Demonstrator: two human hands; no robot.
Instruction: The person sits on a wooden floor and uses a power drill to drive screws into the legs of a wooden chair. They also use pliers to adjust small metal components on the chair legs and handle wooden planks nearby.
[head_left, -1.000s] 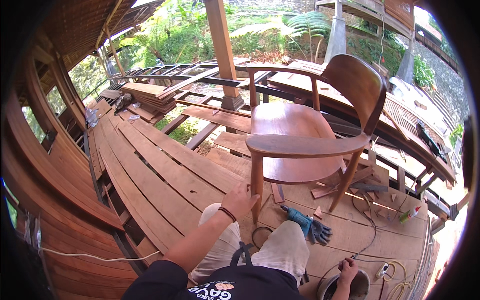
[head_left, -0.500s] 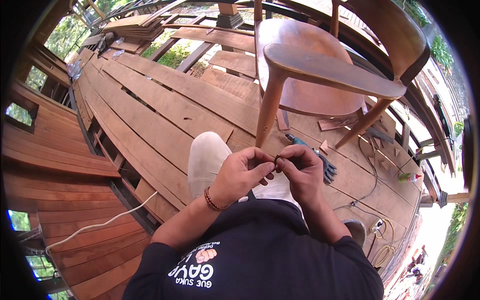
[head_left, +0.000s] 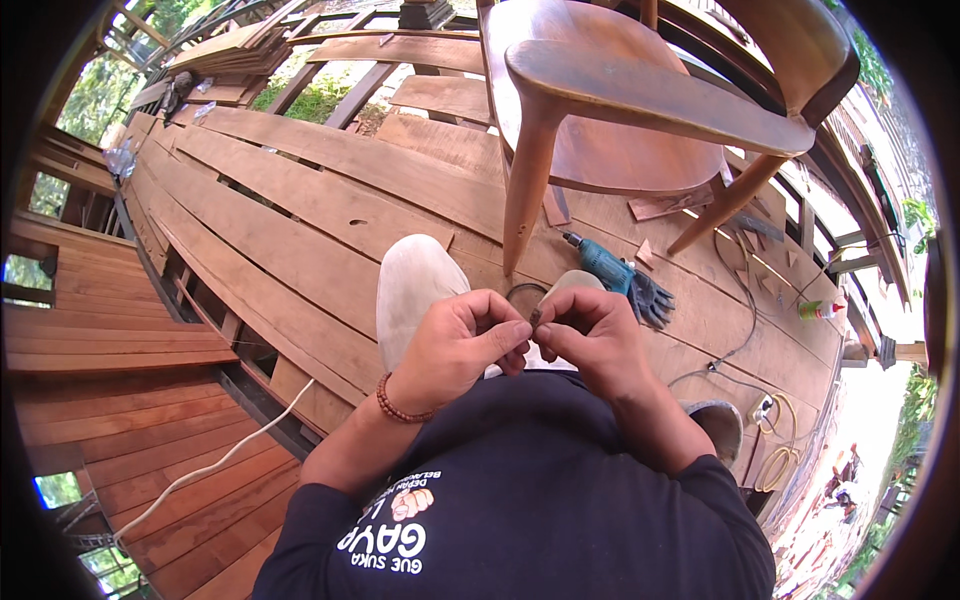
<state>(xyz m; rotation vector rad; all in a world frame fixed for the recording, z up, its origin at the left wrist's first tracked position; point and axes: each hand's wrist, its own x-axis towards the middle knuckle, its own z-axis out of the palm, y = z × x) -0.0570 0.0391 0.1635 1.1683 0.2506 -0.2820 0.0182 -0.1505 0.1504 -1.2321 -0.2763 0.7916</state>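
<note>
I have both hands close together. Right hand (head_left: pixel 592 335) pinches a small dark piece (head_left: pixel 536 318) between thumb and forefinger; left hand (head_left: pixel 470 340) curls beside it, fingertips bunched, its grip on the piece unclear. Step in hand, I judge: fine fingertip handling. Next move calls for light, steady pressure. Chair (head_left: pixel 650 95) stands ahead; drill (head_left: pixel 598 262) and glove (head_left: pixel 652 300) lie near it.

Open passage left over planks (head_left: pixel 270 240); chair (head_left: pixel 640 88) blocks ahead right; drill (head_left: pixel 603 263), glove (head_left: pixel 652 300) obstruct beyond right knee (head_left: pixel 577 281).
</note>
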